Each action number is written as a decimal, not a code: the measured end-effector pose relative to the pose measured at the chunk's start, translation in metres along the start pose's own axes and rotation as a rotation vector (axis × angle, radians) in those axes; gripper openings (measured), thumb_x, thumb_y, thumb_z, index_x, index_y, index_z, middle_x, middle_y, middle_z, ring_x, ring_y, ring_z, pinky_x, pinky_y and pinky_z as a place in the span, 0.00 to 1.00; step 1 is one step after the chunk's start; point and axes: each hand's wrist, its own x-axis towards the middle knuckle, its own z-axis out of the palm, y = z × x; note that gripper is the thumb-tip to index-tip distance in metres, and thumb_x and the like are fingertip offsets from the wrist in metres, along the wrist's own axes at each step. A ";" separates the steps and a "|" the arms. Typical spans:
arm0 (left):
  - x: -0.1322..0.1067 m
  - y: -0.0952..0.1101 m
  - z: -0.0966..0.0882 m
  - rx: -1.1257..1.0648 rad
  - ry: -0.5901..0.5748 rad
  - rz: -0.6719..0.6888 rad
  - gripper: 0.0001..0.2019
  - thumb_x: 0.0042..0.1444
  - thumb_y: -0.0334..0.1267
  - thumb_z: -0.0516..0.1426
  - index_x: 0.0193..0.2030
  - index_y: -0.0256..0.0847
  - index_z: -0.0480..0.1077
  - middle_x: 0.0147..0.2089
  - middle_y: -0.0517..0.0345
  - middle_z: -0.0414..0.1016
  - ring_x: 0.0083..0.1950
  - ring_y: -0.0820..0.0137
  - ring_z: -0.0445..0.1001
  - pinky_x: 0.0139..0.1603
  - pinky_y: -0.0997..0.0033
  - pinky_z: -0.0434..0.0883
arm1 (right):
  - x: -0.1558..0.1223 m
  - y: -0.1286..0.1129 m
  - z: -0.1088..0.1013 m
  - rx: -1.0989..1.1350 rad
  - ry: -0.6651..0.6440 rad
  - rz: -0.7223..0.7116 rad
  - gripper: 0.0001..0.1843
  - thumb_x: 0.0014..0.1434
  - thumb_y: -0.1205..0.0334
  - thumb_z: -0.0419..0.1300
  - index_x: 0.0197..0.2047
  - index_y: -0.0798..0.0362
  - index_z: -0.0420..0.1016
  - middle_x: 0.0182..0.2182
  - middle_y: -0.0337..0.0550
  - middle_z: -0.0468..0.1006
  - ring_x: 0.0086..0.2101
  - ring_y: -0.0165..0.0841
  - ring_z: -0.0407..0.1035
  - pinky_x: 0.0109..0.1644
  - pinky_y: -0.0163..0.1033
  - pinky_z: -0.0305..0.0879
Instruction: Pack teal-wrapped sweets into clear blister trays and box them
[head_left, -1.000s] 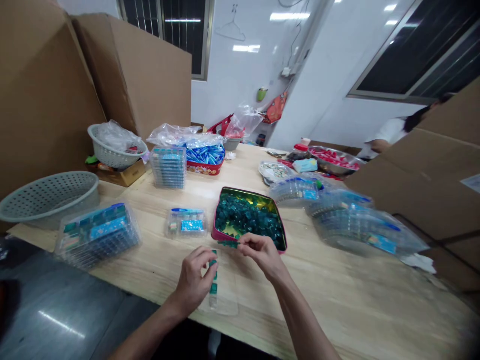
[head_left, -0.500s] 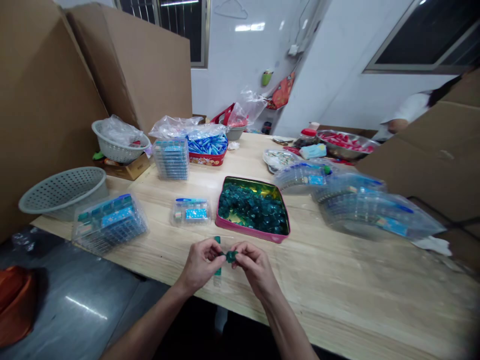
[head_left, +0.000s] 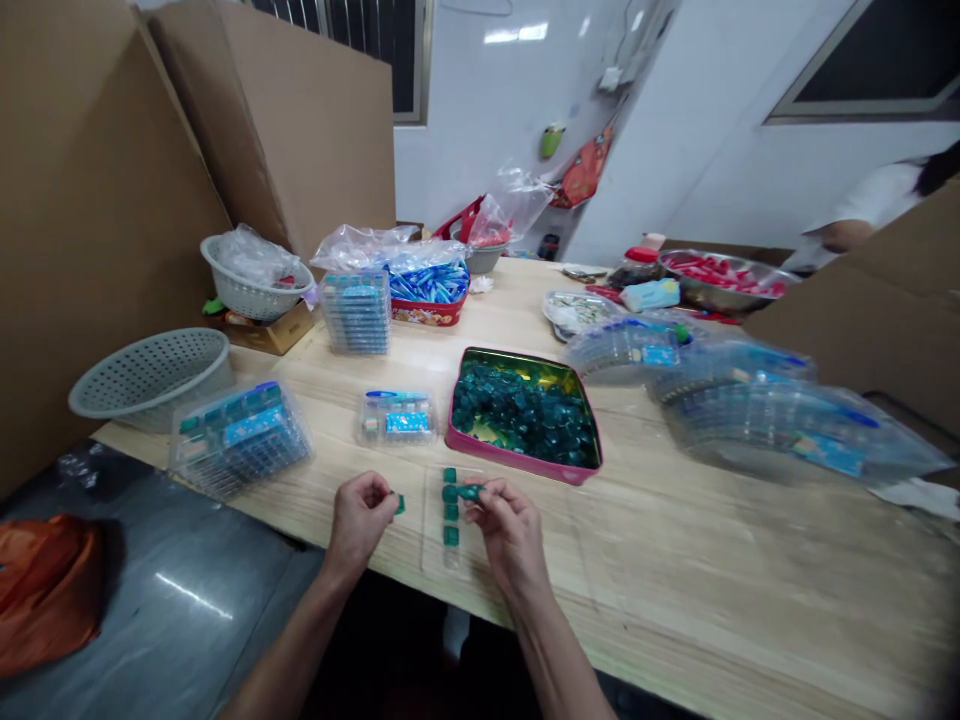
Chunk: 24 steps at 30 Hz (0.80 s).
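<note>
My left hand (head_left: 361, 517) pinches one small green piece (head_left: 400, 503) just left of a clear plastic tray (head_left: 450, 545) lying near the table's front edge. My right hand (head_left: 510, 530) is closed on another green piece (head_left: 471, 491) at the tray's top row. Three green pieces sit in a column in the tray (head_left: 450, 506). Behind the hands stands a pink tin (head_left: 521, 452) filled with many dark green pieces.
Left of the tin lie a small filled clear pack (head_left: 397, 417) and a bag of packs (head_left: 240, 436). Grey baskets (head_left: 154, 372) and cardboard sheets (head_left: 97, 200) stand at the left. Bagged clear trays (head_left: 787, 420) lie at the right. A person in white (head_left: 874, 205) is behind cardboard.
The hands, joined over one green piece half a second ago, have drawn apart, each with a piece. The clear tray with green pieces now lies uncovered between them.
</note>
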 end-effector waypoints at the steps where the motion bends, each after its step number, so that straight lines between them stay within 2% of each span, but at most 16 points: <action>1: 0.003 -0.003 -0.005 0.116 -0.005 0.018 0.05 0.43 0.34 0.55 0.21 0.39 0.63 0.18 0.66 0.62 0.21 0.75 0.63 0.23 0.77 0.59 | 0.001 -0.004 -0.002 -0.030 -0.013 -0.005 0.11 0.42 0.61 0.68 0.21 0.54 0.70 0.32 0.42 0.77 0.23 0.27 0.67 0.26 0.32 0.63; 4: 0.010 -0.007 -0.016 0.544 -0.068 0.101 0.06 0.47 0.32 0.55 0.21 0.38 0.68 0.23 0.60 0.68 0.27 0.72 0.68 0.31 0.74 0.62 | 0.001 -0.011 -0.005 -0.172 -0.143 0.022 0.10 0.42 0.61 0.69 0.21 0.55 0.72 0.31 0.43 0.77 0.22 0.26 0.67 0.26 0.32 0.64; 6: 0.010 -0.002 -0.017 0.698 -0.056 0.169 0.07 0.50 0.31 0.55 0.24 0.38 0.71 0.29 0.56 0.71 0.34 0.69 0.71 0.36 0.72 0.64 | 0.000 -0.011 -0.004 -0.242 -0.208 0.051 0.10 0.43 0.60 0.69 0.22 0.56 0.73 0.31 0.44 0.77 0.22 0.27 0.67 0.27 0.33 0.64; 7: 0.009 0.003 -0.016 0.695 -0.037 0.215 0.07 0.51 0.31 0.54 0.26 0.38 0.73 0.32 0.54 0.72 0.37 0.68 0.71 0.39 0.71 0.65 | -0.001 -0.009 -0.003 -0.265 -0.226 0.062 0.10 0.44 0.59 0.69 0.23 0.56 0.74 0.30 0.44 0.78 0.23 0.27 0.67 0.28 0.33 0.65; 9: 0.003 0.014 -0.011 0.545 -0.057 0.308 0.08 0.53 0.31 0.54 0.32 0.38 0.75 0.36 0.53 0.73 0.40 0.67 0.71 0.40 0.71 0.66 | -0.003 -0.006 -0.001 -0.305 -0.262 0.081 0.11 0.45 0.58 0.69 0.24 0.56 0.75 0.30 0.43 0.77 0.23 0.27 0.67 0.28 0.34 0.64; 11: -0.004 0.027 -0.005 0.312 -0.202 0.352 0.08 0.54 0.31 0.54 0.35 0.38 0.76 0.36 0.54 0.75 0.39 0.69 0.72 0.38 0.73 0.67 | -0.004 -0.003 0.000 -0.338 -0.298 0.083 0.11 0.45 0.57 0.69 0.25 0.56 0.75 0.27 0.42 0.77 0.23 0.27 0.66 0.29 0.34 0.63; 13: -0.011 0.035 0.001 0.139 -0.355 0.324 0.09 0.52 0.29 0.55 0.36 0.38 0.77 0.34 0.55 0.76 0.35 0.71 0.72 0.35 0.75 0.67 | -0.006 -0.002 -0.001 -0.372 -0.317 0.056 0.11 0.46 0.57 0.69 0.25 0.55 0.75 0.24 0.40 0.75 0.24 0.28 0.66 0.30 0.34 0.63; 14: -0.014 0.038 0.003 0.092 -0.389 0.299 0.09 0.51 0.28 0.55 0.35 0.38 0.77 0.32 0.56 0.77 0.33 0.72 0.72 0.34 0.76 0.67 | -0.006 -0.002 -0.001 -0.391 -0.317 0.034 0.12 0.46 0.56 0.69 0.25 0.55 0.74 0.23 0.39 0.73 0.24 0.29 0.66 0.30 0.34 0.62; 18: -0.019 0.039 0.010 0.035 -0.340 0.246 0.08 0.45 0.24 0.57 0.31 0.35 0.76 0.28 0.58 0.74 0.30 0.73 0.70 0.32 0.76 0.65 | -0.009 -0.001 -0.002 -0.441 -0.325 -0.043 0.13 0.49 0.55 0.67 0.24 0.55 0.71 0.25 0.39 0.71 0.25 0.28 0.64 0.29 0.34 0.62; 21: -0.020 0.040 0.011 0.058 -0.300 0.270 0.06 0.44 0.23 0.57 0.27 0.35 0.74 0.27 0.58 0.74 0.30 0.74 0.70 0.31 0.77 0.64 | -0.010 0.001 -0.001 -0.413 -0.343 -0.058 0.14 0.51 0.54 0.65 0.25 0.54 0.69 0.32 0.41 0.72 0.24 0.27 0.63 0.26 0.33 0.62; 24: -0.023 0.041 0.013 0.102 -0.245 0.297 0.05 0.44 0.25 0.58 0.26 0.36 0.74 0.25 0.59 0.74 0.28 0.75 0.68 0.31 0.77 0.63 | -0.011 0.002 -0.002 -0.412 -0.343 -0.064 0.13 0.52 0.54 0.64 0.25 0.54 0.68 0.33 0.42 0.73 0.23 0.25 0.62 0.23 0.31 0.59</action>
